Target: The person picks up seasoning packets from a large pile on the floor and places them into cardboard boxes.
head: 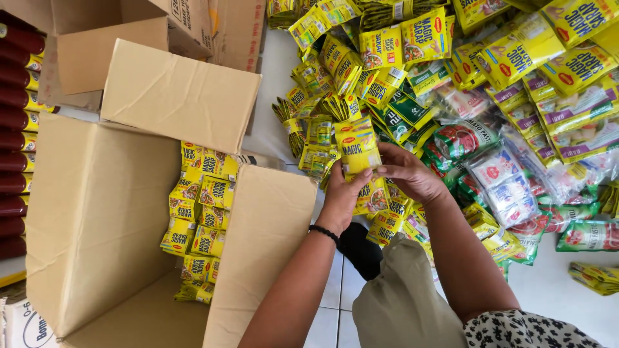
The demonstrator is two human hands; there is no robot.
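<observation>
White floor tiles [335, 303] carry everything. Just above them, between box and heap, a strip of yellow sachets [356, 148] is held upright by both hands: the left hand [342, 193] has its fingers closed on the lower left edge, the right hand [405, 171] pinches the right edge. A black band [324, 233] circles the left wrist. To the left lies an open cardboard box [97, 212] on its side — more yellow packets [201, 219] are stacked inside. To the right spreads a heap of sachets [516, 96] — yellow, green and clear. Dark red bottles [16, 129] line the far left edge
</observation>
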